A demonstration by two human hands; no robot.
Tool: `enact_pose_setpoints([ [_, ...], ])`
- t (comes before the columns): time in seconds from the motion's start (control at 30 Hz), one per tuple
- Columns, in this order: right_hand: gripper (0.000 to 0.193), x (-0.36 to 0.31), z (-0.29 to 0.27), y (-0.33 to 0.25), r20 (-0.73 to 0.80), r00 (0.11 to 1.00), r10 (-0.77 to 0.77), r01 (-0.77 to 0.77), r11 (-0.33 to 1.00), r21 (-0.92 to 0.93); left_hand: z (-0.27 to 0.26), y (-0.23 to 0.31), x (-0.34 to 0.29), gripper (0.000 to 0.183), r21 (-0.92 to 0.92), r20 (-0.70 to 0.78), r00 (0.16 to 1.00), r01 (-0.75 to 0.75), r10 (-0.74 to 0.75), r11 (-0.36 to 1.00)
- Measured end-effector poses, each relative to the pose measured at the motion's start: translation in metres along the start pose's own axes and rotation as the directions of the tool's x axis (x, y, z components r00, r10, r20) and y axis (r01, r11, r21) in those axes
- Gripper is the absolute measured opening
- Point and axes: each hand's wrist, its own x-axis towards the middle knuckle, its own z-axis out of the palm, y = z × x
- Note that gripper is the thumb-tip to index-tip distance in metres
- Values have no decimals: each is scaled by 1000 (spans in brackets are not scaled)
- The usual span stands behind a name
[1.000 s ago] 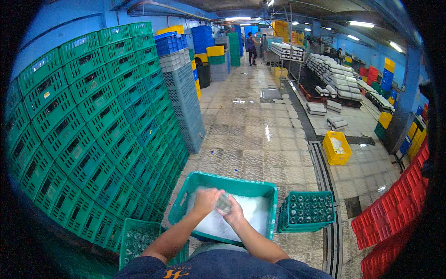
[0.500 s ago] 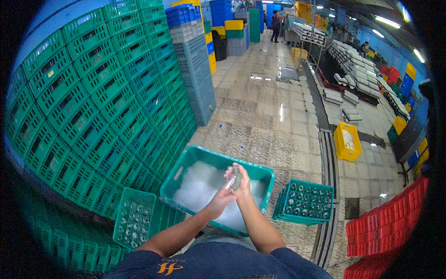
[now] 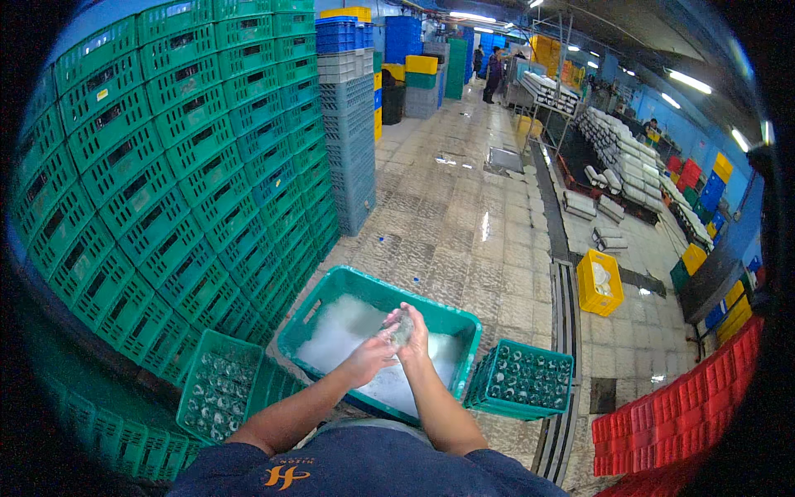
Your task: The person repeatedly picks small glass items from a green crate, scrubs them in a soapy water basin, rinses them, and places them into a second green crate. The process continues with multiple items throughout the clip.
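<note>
Operator: Where is the glass (image 3: pixel 403 331), and how is it gripped?

Inspector: You hold it between both hands, above the green tub (image 3: pixel 389 287) of white suds (image 3: pixel 335 327). Your right hand (image 3: pixel 415 338) is curled round its right side. Your left hand (image 3: pixel 370 359) is narrowed, fingers bent against its left side. Neither is spread wide; exact fingertip contact is too small to tell.

Operator: And around the tub?

Inspector: Just beside it on your right stands a green crate (image 3: pixel 507 404) with glassware in rows. On your left, a green box (image 3: pixel 233 339) also holds glassware, near a tall stack of green crates (image 3: pixel 186 166). Farther right, a yellow bin (image 3: pixel 586 286) holding white items stands on the wet tiled floor (image 3: pixel 447 240); red crates (image 3: pixel 662 414) are stacked nearer you.
</note>
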Motion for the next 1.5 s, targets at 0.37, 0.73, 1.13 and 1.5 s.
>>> enact_pose_setpoints([
  [0.37,43,-61,31,102,61,934,352,-231,726,-647,-137,-22,1,26,51,-531,835,203,-145,978],
  [0.73,47,-78,69,130,-41,998,43,-59,657,-751,-150,10,7,32,281,-123,991,-15,52,960],
  [1.13,44,-86,62,58,64,982,180,-133,884,-448,-86,7,64,37,193,-259,966,69,-17,979],
  [1.5,27,-47,-33,-4,466,867,178,-304,929,211,38,-23,30,22,523,-240,790,-383,563,761],
])
